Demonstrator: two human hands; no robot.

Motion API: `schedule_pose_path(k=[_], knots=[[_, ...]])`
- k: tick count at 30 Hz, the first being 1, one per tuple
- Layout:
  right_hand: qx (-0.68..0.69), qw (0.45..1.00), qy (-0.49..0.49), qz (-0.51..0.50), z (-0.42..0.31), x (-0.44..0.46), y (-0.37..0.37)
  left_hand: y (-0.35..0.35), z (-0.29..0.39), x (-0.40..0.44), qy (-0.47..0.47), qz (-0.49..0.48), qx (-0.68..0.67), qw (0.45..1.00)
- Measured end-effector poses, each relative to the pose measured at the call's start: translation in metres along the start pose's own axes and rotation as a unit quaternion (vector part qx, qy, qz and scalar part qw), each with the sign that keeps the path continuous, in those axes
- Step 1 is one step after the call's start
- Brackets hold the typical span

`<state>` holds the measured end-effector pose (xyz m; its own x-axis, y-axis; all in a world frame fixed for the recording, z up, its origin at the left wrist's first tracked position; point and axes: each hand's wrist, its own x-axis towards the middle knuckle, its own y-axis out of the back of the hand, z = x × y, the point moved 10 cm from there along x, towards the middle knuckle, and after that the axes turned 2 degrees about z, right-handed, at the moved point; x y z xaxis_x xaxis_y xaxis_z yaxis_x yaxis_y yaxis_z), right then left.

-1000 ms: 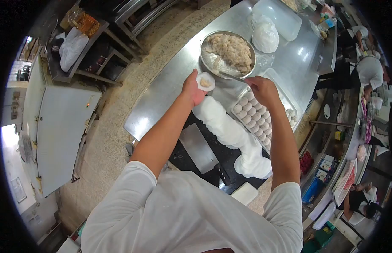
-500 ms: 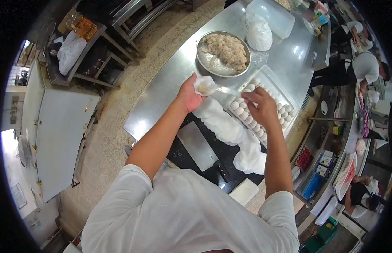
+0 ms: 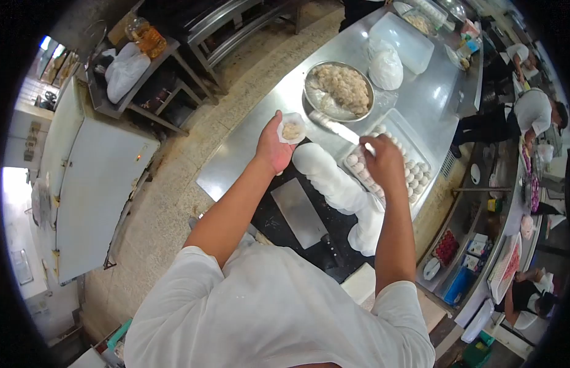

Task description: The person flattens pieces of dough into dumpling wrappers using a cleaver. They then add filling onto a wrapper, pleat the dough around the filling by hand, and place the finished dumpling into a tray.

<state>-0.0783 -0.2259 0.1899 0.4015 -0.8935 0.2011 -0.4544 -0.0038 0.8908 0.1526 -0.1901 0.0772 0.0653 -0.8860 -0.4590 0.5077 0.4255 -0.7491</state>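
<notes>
On my left hand (image 3: pixel 275 149) rests a thin white wrapper (image 3: pixel 292 129) with a dab of pale filling on it. My right hand (image 3: pixel 384 161) is closed round the end of a flat metal spatula (image 3: pixel 334 127), whose blade points toward the wrapper. Behind it sits a round metal bowl (image 3: pixel 307 92) of chunky pale filling. Under my right hand, a clear plastic tray (image 3: pixel 425 151) holds rows of round white balls. A long overlapping stack of white wrappers (image 3: pixel 331 178) lies between my arms, partly over a black board (image 3: pixel 274 216).
A cleaver (image 3: pixel 300 214) lies on the black board. Beyond the bowl are a white plastic bag (image 3: pixel 385 69) and a translucent container (image 3: pixel 407 40). A white fridge (image 3: pixel 101 190) stands at left. Several people in white shirts are at the right counter.
The spatula has come away from the bowl, over to the wrapper, and now sits slightly back from it. The wrapper lies more open on my left hand. The whole view has shifted.
</notes>
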Motion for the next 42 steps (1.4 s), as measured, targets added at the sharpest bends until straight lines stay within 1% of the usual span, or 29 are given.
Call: schedule_pose_path(k=[1,2,3,4,5,7,9,10,11,12,14,16,17,20,22,24,25,26,27,28,29,30,31,33,34,35,37,38,42], knots=[[-0.041,0.998,-0.039,0.025,0.012,0.008,0.003,0.005,0.012,-0.006,-0.038,0.009,0.012,0.999],[-0.099,0.992,-0.076,0.005,0.022,0.019,-0.003,0.009,0.022,-0.011,-0.073,0.016,0.026,0.997],[-0.136,0.988,-0.077,-0.016,0.031,0.031,-0.017,0.01,0.026,-0.02,-0.072,0.015,0.034,0.997],[-0.173,0.981,-0.083,-0.039,0.045,0.038,-0.037,0.001,0.026,-0.032,-0.051,-0.034,0.019,0.998],[-0.174,0.98,-0.095,-0.033,0.059,0.05,-0.064,-0.013,0.023,-0.044,-0.029,-0.085,0.005,0.996],[-0.172,0.979,-0.111,-0.018,0.066,0.054,-0.087,-0.029,0.021,-0.07,-0.011,-0.102,-0.004,0.995],[-0.183,0.982,-0.05,-0.008,0.041,0.059,-0.096,-0.033,0.031,-0.092,-0.015,-0.108,-0.021,0.994],[-0.166,0.986,-0.009,-0.002,0.012,0.052,-0.082,-0.031,0.032,-0.1,-0.01,-0.104,-0.022,0.994],[-0.067,0.993,0.07,0.069,-0.024,0.04,-0.059,-0.029,0.033,-0.108,-0.005,-0.098,-0.026,0.995],[0.034,0.98,0.143,0.136,-0.053,0.019,-0.037,-0.031,0.035,-0.117,-0.006,-0.101,-0.023,0.995],[0.167,0.95,0.203,0.167,-0.091,-0.021,-0.018,-0.034,0.035,-0.131,0.008,-0.122,-0.023,0.992],[0.194,0.936,0.238,0.173,-0.127,-0.058,0.003,-0.039,0.025,-0.144,0.037,-0.145,-0.02,0.989],[0.191,0.939,0.227,0.174,-0.134,-0.067,0.01,-0.044,0.021,-0.15,0.048,-0.156,-0.011,0.987],[0.141,0.91,0.291,0.261,-0.151,-0.099,0.041,-0.064,0.005,-0.167,0.074,-0.163,0.0,0.984],[0.144,0.901,0.295,0.282,-0.149,-0.108,0.059,-0.071,-0.005,-0.178,0.085,-0.156,0.001,0.984],[0.148,0.891,0.299,0.307,-0.149,-0.118,0.078,-0.085,-0.014,-0.19,0.096,-0.203,0.036,0.974],[0.203,0.887,0.259,0.323,-0.14,-0.12,0.089,-0.089,-0.018,-0.195,0.103,-0.208,0.042,0.972],[0.257,0.879,0.217,0.339,-0.131,-0.123,0.097,-0.1,-0.016,-0.202,0.06,-0.251,0.102,0.961],[0.253,0.879,0.209,0.345,-0.133,-0.129,0.102,-0.111,-0.015,-0.211,0.019,-0.291,0.16,0.943],[0.327,0.865,0.17,0.342,-0.125,-0.13,0.104,-0.113,-0.016,-0.215,0.027,-0.295,0.164,0.941],[0.4,0.842,0.131,0.337,-0.115,-0.132,0.104,-0.116,-0.009,-0.218,-0.049,-0.3,0.315,0.899],[0.435,0.838,0.132,0.301,-0.114,-0.132,0.102,-0.118,-0.003,-0.222,-0.126,-0.296,0.454,0.831],[0.434,0.838,0.127,0.306,-0.116,-0.138,0.106,-0.117,-0.003,-0.222,-0.121,-0.299,0.457,0.829],[0.623,0.757,0.096,0.175,-0.127,-0.139,0.09,-0.13,0.002,-0.237,-0.189,-0.368,0.442,0.796],[0.631,0.752,0.093,0.167,-0.131,-0.143,0.091,-0.138,0.005,-0.242,-0.195,-0.361,0.392,0.824],[0.633,0.751,0.09,0.167,-0.13,-0.146,0.09,-0.137,0.004,-0.242,-0.192,-0.359,0.393,0.824],[0.511,0.824,0.146,0.197,-0.138,-0.156,0.101,-0.147,0.008,-0.249,-0.24,-0.41,0.377,0.795],[0.516,0.817,0.139,0.217,-0.138,-0.157,0.105,-0.147,0.007,-0.251,-0.257,-0.448,0.385,0.765],[0.439,0.853,0.192,0.206,-0.154,-0.162,0.122,-0.137,0.008,-0.252,-0.22,-0.424,0.397,0.784]])
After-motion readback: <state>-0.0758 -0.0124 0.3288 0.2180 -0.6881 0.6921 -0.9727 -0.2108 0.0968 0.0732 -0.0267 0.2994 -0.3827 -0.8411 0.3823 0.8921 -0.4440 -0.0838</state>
